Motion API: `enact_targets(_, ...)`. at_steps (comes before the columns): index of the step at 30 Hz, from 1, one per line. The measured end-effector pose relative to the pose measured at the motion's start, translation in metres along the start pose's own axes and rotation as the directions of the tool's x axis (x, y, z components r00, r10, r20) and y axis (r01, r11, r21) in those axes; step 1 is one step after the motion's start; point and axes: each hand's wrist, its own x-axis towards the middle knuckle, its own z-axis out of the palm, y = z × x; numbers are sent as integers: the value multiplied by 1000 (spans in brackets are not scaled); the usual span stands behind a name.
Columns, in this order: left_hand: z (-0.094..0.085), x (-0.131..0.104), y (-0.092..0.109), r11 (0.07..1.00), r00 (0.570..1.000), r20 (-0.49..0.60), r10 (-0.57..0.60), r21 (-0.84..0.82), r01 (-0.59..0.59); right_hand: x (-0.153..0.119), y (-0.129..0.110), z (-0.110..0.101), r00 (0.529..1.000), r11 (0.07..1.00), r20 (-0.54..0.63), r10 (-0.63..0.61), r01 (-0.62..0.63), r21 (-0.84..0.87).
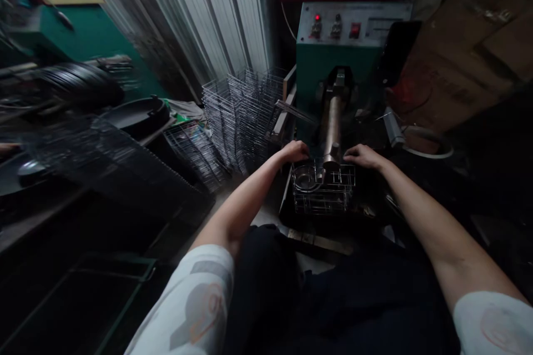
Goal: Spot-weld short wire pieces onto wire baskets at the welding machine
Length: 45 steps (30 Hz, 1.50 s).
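Observation:
A small wire rack (345, 194) sits under the copper-coloured arm (334, 122) of a green welding machine (308, 75). My left hand (296, 151) is closed at the rack's far left corner, fingers curled over the wire. At the far right corner my right hand (361, 155) pinches the rack's edge between thumb and fingers. A round metal ring (305, 178) shows inside the rack, on its left side. The dim light partly hides my fingertips.
Stacked wire baskets (244, 116) stand to the left, by corrugated metal sheeting (225, 11). Cardboard boxes (462, 66) lean at the right, behind a round-rimmed container (428, 143). The machine's control panel (353, 23) has a lit red lamp. A coil of dark wire (79, 86) lies far left.

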Motion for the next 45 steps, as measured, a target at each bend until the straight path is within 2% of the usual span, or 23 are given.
enact_targets(3,5,5,5,999,997,-73,-38,6,38,-1,-3,3,996,1000,-92,23,-23,-1)
enact_targets(5,1,9,8,997,987,-146,-71,7,73,2,-3,3,989,999,-138,47,-45,21)
enact_targets(7,-9,3,8,997,973,-216,-75,6,78,2,0,2,987,996,-145,72,-62,69)
enact_targets(9,-15,-21,5,998,950,-306,-54,-57,38,-5,8,1,990,986,-108,90,-74,147)
enact_targets(11,-5,-63,4,980,902,-423,-81,-198,-5,-18,18,3,992,965,-67,104,-84,247)
enact_targets(12,7,-87,5,955,863,-478,-165,-297,18,-27,23,5,993,951,-55,109,-87,298)
enact_targets(14,47,-134,12,932,846,-472,-248,-356,74,-44,32,12,992,920,-53,116,-86,383)
enact_targets(15,72,-152,17,877,851,-411,-327,-467,112,-52,36,15,992,909,-58,114,-81,408)
enact_targets(16,96,-165,23,795,867,-303,-396,-586,158,-59,39,18,991,897,-71,114,-72,436)
enact_targets(17,119,-173,30,671,868,-194,-457,-716,193,-66,42,20,989,884,-89,119,-65,464)
enact_targets(18,138,-176,37,497,853,-85,-514,-841,215,-71,44,20,985,869,-112,132,-61,490)
enact_targets(20,163,-169,49,213,816,65,-575,-951,226,-78,49,20,972,844,-160,169,-59,533)
enact_targets(21,169,-162,54,122,802,107,-588,-968,218,-79,51,20,965,835,-183,189,-60,546)
enact_targets(23,171,-146,62,32,791,145,-595,-979,204,-78,54,19,951,834,-216,219,-67,548)
enact_targets(29,155,-106,78,-228,757,266,-597,-961,158,-60,57,23,922,813,-231,310,-132,567)
enact_targets(32,151,-84,86,-285,696,298,-653,-948,138,-60,53,23,923,793,-210,322,-141,593)
enact_targets(35,152,-75,94,-283,643,289,-709,-952,117,-66,47,25,925,774,-214,313,-118,622)
enact_targets(38,159,-94,100,-263,655,265,-708,-959,103,-75,38,31,917,761,-259,303,-69,645)
enact_targets(41,157,-140,89,-245,692,262,-673,-961,125,-88,30,38,905,764,-308,295,-29,645)
enact_targets(43,138,-178,65,-226,700,246,-670,-966,124,-101,25,43,903,774,-323,284,-16,634)
enact_targets(45,101,-215,27,-183,680,175,-712,-981,61,-118,21,48,906,786,-324,273,-16,618)
